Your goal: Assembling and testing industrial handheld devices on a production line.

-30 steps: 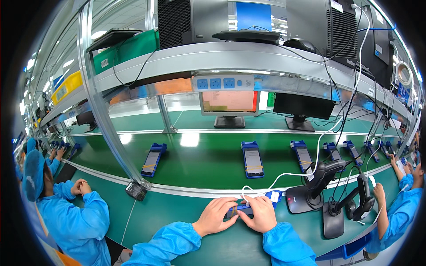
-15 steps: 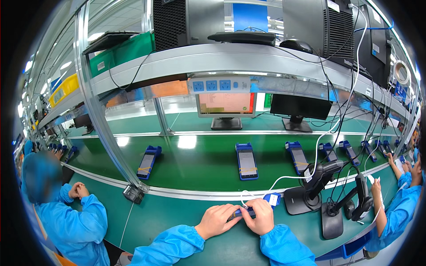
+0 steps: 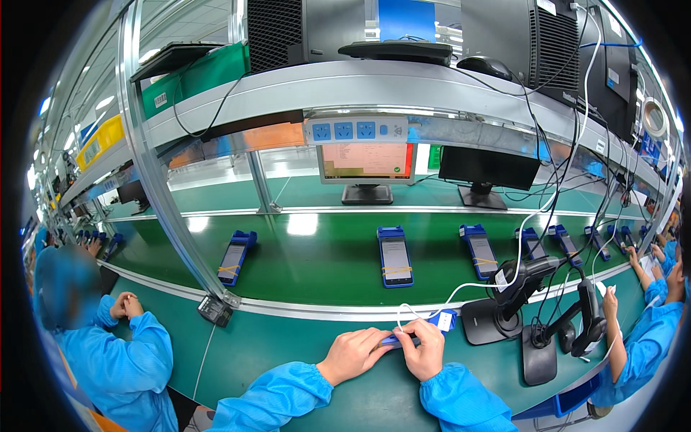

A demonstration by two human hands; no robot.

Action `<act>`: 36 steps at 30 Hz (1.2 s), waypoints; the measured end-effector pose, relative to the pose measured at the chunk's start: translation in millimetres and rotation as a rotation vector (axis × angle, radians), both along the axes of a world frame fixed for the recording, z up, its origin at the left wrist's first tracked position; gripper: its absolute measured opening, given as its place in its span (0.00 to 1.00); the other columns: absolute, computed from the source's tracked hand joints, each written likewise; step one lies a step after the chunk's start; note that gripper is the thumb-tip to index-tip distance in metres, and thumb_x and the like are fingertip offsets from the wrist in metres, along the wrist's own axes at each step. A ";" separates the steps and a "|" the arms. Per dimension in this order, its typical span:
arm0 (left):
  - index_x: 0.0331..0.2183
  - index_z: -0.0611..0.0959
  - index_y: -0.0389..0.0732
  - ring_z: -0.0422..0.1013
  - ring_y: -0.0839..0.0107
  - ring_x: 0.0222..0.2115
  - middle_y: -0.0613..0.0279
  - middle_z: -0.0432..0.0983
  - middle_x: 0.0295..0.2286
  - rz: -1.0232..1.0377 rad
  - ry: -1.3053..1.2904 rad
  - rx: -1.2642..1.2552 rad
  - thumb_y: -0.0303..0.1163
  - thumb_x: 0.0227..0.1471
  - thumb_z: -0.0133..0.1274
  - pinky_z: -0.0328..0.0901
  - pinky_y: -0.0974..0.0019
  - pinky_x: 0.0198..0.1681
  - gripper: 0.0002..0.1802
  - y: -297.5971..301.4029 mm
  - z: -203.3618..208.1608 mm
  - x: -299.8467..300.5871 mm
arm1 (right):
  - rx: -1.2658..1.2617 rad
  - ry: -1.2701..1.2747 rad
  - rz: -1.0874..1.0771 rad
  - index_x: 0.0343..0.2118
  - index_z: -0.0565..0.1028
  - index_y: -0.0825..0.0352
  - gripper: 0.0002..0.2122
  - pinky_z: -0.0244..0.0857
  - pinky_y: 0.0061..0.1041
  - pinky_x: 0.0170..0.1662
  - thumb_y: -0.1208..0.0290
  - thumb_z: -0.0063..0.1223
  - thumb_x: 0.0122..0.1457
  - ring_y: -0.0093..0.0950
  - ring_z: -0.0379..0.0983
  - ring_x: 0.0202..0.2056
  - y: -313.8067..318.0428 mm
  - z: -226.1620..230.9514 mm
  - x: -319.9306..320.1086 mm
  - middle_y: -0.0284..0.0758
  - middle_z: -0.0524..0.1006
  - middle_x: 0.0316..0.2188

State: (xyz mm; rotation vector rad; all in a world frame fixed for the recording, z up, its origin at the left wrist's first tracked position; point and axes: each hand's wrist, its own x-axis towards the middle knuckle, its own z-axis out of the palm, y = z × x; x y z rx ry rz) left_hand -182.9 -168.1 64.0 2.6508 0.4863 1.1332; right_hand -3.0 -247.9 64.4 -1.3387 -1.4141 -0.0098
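Over the near green bench, both my hands hold a blue handheld payment terminal (image 3: 391,340), mostly hidden by my fingers. My left hand (image 3: 353,356) is wrapped round its left end. My right hand (image 3: 425,351) closes with thumb and forefinger at the terminal's edge, where a white cable (image 3: 455,289) reaches the fingertips. The plug itself is hidden. Just beyond my right knuckles shows a blue casing (image 3: 445,321) with a white label; I cannot tell whether it belongs to the same terminal.
Blue terminals with yellow bands, one (image 3: 395,258) straight ahead, lie along the green conveyor (image 3: 317,248). Black stand-mounted scanners (image 3: 540,353) are right of my hands, amid hanging cables. A metal post (image 3: 167,180) rises at left. Co-workers sit at left (image 3: 119,353) and right (image 3: 644,338).
My right fingers have shifted slightly at the terminal's edge, and the cable end moved a little up and right with them. The terminal now looks more covered by my hands.
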 end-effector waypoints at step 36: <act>0.50 0.77 0.33 0.75 0.71 0.44 0.57 0.80 0.42 0.583 -0.593 -0.759 0.35 0.69 0.59 0.71 0.64 0.48 0.17 201.2 -74.8 -22.3 | 0.162 -0.162 0.207 0.31 0.81 0.64 0.07 0.68 0.35 0.41 0.72 0.71 0.56 0.36 0.77 0.35 7.0 -21.3 -23.9 0.33 0.79 0.29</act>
